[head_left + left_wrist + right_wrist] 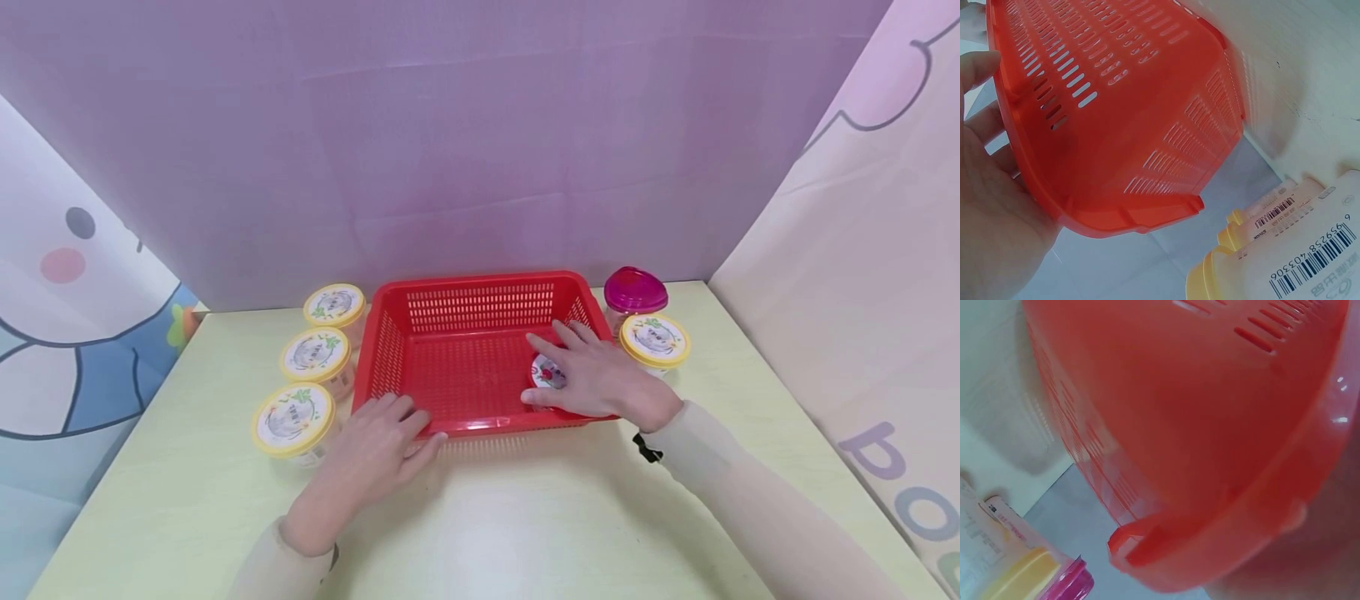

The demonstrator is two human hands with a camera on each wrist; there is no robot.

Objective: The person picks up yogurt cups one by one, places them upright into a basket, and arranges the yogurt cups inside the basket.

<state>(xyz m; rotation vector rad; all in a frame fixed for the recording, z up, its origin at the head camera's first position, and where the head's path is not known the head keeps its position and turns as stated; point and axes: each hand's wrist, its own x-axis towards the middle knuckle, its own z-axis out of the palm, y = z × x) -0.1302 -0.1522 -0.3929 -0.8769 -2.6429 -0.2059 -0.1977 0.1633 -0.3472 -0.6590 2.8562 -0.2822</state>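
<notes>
A red slotted plastic basket (480, 425) stands on the table. My left hand (382, 442) grips its near left corner, fingers over the rim and thumb along the front; the left wrist view shows the palm beside the rim (1029, 181). Inside the basket at the right is a jar with a red-edged, white printed lid (550, 372), partly hidden under my right hand (600, 375). That hand reaches over the right rim, its fingers spread and its thumb beside the lid. In the right wrist view the basket's outer wall (1166, 425) hides the fingers.
Three clear jars with yellow-rimmed lids line the basket's left side: back (334, 305), middle (316, 353), front (293, 419). To its right stand a magenta-lidded jar (635, 290) and a yellow-lidded jar (655, 339). A purple cloth wall (480, 150) rises behind the table.
</notes>
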